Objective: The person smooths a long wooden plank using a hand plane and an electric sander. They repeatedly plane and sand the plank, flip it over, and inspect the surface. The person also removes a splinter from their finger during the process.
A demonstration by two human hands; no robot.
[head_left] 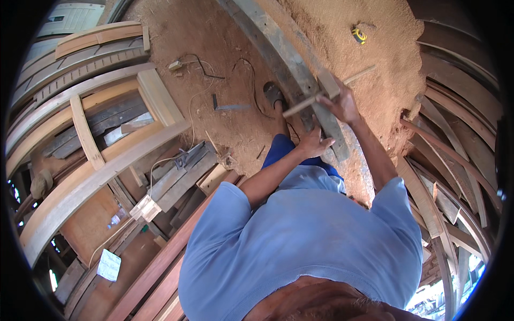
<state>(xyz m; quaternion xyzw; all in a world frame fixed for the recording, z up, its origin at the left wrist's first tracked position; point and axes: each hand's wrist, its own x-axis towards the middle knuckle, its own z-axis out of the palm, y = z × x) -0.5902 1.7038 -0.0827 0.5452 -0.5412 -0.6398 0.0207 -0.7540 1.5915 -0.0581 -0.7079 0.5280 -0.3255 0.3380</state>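
Observation:
A long, worn wooden beam [293, 56] runs from the far edge down to its near end in front of my body. Across it lies a thin wooden stick [301, 106], with a small wooden block [328, 84] set against it, together shaped like a marking gauge. My right hand [342, 106] is closed around the block and stick at the beam's right side. Nearer to me, my left hand [313, 143] grips the beam near its end, thumb over the top; some of its fingers are hidden.
A yellow tape measure [359, 36] lies on sawdust at the far right. On the floor to the left are a metal square [230, 107] and a cable [201, 63]. A wooden frame [88, 131] stands left; stacked curved boards [455, 117] line the right.

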